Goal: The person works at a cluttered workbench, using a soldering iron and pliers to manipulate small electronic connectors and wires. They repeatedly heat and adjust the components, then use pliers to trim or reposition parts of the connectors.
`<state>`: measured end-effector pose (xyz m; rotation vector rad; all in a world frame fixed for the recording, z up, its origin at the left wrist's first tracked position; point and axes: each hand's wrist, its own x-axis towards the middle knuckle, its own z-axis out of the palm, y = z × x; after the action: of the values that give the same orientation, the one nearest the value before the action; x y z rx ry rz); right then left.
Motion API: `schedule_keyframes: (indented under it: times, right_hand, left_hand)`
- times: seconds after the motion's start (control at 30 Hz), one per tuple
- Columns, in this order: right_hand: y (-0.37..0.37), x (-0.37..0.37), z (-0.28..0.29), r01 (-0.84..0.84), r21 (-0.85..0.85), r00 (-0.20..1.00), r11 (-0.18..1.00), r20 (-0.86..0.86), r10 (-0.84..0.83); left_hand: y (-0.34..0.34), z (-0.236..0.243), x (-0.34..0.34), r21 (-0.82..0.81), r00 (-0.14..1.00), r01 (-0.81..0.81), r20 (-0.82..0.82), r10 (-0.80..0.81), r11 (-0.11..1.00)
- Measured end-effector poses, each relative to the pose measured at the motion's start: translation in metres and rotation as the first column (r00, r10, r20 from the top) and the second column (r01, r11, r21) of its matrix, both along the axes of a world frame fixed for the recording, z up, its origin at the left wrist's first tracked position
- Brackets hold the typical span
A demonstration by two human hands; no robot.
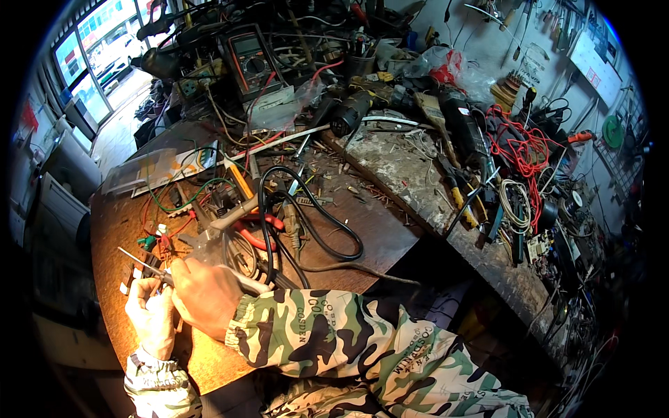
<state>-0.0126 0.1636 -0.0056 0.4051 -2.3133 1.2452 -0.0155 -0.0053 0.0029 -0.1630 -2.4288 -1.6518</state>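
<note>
The right hand wraps its fingers around a thin metal tool, tip pointing to ten o'clock. The left hand seems to pinch something small, steadying it on the bench.

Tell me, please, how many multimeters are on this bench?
1: a multimeter stands propped at the bench's far side, beyond the hands; the clutter could hide others.

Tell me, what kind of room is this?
Probably a repair workshop for electrical things. A multimeter stands at the back of the cluttered wooden bench, a power drill lies among loose wires, and hand tools hang on the wall.
</note>
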Motion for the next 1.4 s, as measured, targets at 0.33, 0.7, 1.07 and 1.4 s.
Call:
schedule_keyframes:
  times: [0.33, 0.7, 1.07, 1.4]
  right_hand:
    - [-0.002, 0.003, 0.004, -0.095, -0.119, 0.995, 0.988, -0.016, 0.094]
    - [-0.003, 0.009, 0.007, -0.100, -0.107, 0.993, 0.989, -0.071, 0.093]
    - [-0.003, 0.014, 0.011, -0.097, -0.107, 0.985, 0.989, -0.152, 0.080]
    - [-0.009, 0.017, 0.009, -0.126, -0.136, 0.983, 0.983, -0.148, 0.106]
  left_hand:
    - [-0.001, 0.004, 0.002, 0.105, 0.999, 0.038, 0.006, -0.039, 0.994]
    - [-0.015, -0.020, -0.011, 0.113, 0.997, -0.014, -0.071, 0.022, 0.993]
    - [-0.017, -0.021, -0.009, 0.106, 0.997, -0.019, -0.074, 0.027, 0.994]
    - [-0.022, -0.016, -0.008, 0.160, 1.000, -0.008, -0.014, 0.011, 0.987]
